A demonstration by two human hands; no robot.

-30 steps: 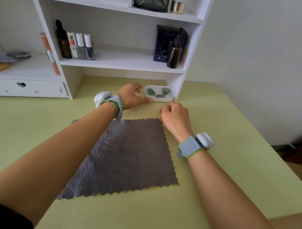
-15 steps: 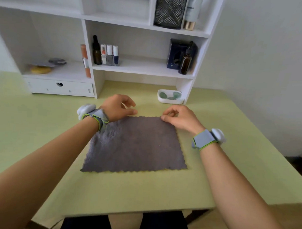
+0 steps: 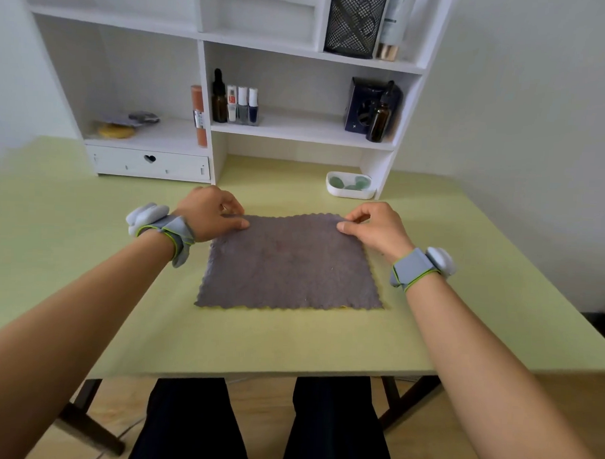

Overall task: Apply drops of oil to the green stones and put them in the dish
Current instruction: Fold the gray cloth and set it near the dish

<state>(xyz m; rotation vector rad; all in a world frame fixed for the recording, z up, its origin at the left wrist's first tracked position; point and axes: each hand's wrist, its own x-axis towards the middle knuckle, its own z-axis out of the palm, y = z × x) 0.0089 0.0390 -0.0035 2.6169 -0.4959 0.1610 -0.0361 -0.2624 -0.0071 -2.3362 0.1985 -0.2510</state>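
Both far corners of the grey scallop-edged cloth [image 3: 289,263] are now pinched, by the left hand [image 3: 209,214] and right hand [image 3: 376,226], and squared on the green worktop [image 3: 87,256], while the green stones [image 3: 350,183] lie untouched in the white dish [image 3: 350,192], unoiled.

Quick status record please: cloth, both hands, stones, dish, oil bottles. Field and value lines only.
cloth: grey cloth flat on the green table
left hand: left hand pinching the cloth's far left corner
right hand: right hand pinching the far right corner
stones: green stones in the white dish, by the shelf unit's right leg
oil: two dark dropper bottles on the shelf, untouched
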